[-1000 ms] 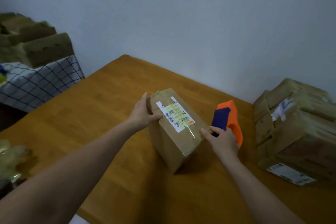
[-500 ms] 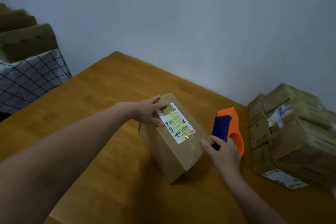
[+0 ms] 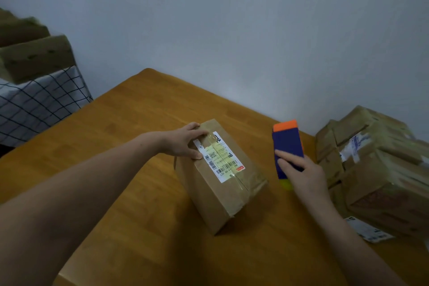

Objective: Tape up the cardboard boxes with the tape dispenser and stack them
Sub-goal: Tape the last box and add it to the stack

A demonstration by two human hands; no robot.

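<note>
Honey-toned wooden table (image 3: 130, 127) against a plain grey wall: from my remote seat I see 1 oblong cardboard box (image 3: 222, 193) lying mid-table, matte brown, with glossy clear tape along its top seam over a white-and-yellow shipping label (image 3: 220, 158) printed with barcodes. Left hand (image 3: 185, 144) grips the box's far end, thumb over the edge, fingers on top. Right hand (image 3: 306, 176) clasps the tape dispenser (image 3: 287, 144), a slab-shaped blue plastic body capped in orange, just right of the box, index finger stretched along its side. Crumpled taped boxes (image 3: 376, 169) are stacked at the table's right edge
</note>
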